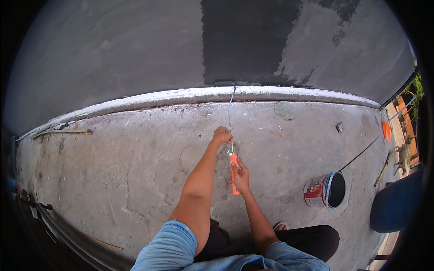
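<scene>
Head view, one: wide fisheye, worn on your head, facing down and ahead; your left hand [221, 135] and right hand [241, 177] near centre, floor [135, 144] below, wall [113, 49] farther off.

The grey concrete floor [149, 149] is carrying a bucket [315, 191] at four o'clock. A wooden stick [68, 131] is lying at nine o'clock, and a small dark piece [339, 127] is resting at three.

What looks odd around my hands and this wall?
The dark patch on the wall, beyond your orange-handled pole, stands out: its right edge is ragged against lighter grey. A loose stick lies near the wall's base at left. I see no clear spill around the bucket.
</scene>
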`<move>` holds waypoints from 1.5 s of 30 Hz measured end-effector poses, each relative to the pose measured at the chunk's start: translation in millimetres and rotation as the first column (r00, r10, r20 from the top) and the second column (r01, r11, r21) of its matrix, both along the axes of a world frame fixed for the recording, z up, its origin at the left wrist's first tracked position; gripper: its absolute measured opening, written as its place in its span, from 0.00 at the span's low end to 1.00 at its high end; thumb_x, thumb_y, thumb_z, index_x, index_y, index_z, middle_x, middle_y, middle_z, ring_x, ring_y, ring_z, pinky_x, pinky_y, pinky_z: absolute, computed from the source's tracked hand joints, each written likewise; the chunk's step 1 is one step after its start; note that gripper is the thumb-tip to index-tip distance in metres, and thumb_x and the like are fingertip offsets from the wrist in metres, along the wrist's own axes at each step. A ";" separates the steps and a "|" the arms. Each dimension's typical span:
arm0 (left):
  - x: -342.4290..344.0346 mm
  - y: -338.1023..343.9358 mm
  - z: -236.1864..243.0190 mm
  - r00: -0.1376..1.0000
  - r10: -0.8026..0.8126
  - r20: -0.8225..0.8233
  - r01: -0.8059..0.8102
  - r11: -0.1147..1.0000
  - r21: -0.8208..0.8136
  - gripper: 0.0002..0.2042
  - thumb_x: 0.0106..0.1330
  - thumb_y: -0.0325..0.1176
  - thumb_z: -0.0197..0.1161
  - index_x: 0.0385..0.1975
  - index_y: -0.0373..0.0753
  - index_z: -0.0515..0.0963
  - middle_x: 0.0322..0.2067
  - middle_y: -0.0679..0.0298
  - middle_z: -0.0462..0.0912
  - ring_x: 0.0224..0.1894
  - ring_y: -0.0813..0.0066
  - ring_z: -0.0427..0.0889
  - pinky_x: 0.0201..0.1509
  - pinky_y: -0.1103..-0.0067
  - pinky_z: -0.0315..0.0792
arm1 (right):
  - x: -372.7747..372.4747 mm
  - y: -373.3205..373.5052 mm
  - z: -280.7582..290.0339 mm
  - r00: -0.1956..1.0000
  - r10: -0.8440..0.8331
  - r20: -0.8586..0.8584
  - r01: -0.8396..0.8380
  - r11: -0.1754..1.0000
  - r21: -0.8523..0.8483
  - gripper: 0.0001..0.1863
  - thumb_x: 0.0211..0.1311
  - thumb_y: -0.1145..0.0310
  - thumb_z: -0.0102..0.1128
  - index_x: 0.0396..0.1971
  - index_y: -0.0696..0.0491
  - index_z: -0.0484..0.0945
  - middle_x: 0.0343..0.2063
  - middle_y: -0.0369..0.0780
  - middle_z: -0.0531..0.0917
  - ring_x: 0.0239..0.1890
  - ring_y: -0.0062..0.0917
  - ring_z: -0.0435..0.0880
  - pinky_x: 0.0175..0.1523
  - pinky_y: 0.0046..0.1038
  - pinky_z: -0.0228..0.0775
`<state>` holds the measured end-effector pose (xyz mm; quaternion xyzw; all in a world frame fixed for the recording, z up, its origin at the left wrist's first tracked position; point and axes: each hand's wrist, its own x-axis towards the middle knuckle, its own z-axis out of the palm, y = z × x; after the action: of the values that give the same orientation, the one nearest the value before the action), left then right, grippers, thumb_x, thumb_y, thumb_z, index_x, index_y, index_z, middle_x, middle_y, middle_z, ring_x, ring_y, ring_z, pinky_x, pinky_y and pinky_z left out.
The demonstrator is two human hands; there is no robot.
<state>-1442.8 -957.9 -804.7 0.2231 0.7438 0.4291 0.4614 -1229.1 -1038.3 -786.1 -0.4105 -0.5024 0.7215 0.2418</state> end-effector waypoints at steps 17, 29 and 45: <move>3.3 17.3 21.1 0.953 -0.232 0.196 0.217 0.972 0.091 0.12 0.55 0.20 0.67 0.37 0.30 0.73 0.34 0.56 0.80 0.35 0.67 0.85 0.39 0.75 0.86 | 23.9 8.5 33.3 0.999 -0.032 -0.039 0.033 0.999 0.025 0.31 0.74 0.63 0.54 0.70 0.59 0.59 0.17 0.33 0.74 0.12 0.15 0.70 0.16 0.22 0.64; 24.1 39.9 -2.5 0.983 -0.128 0.128 0.124 0.991 0.040 0.12 0.54 0.20 0.67 0.36 0.27 0.74 0.32 0.55 0.80 0.32 0.65 0.85 0.35 0.73 0.85 | 41.0 41.1 15.3 1.000 0.005 0.021 -0.005 1.000 0.024 0.31 0.73 0.62 0.56 0.70 0.58 0.60 0.17 0.34 0.75 0.12 0.16 0.71 0.16 0.23 0.65; -9.1 22.4 119.6 0.807 -0.522 0.277 0.412 0.833 0.368 0.11 0.58 0.26 0.72 0.35 0.39 0.74 0.34 0.66 0.80 0.37 0.77 0.83 0.47 0.78 0.84 | 33.4 19.7 52.1 0.996 -0.025 -0.087 0.047 0.961 0.272 0.30 0.67 0.71 0.60 0.67 0.55 0.62 0.17 0.31 0.74 0.13 0.13 0.69 0.18 0.20 0.62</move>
<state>-1451.9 -935.5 -685.1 0.3822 0.4941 0.4389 0.6458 -1195.7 -1018.6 -734.0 -0.3521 -0.5794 0.6569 0.3299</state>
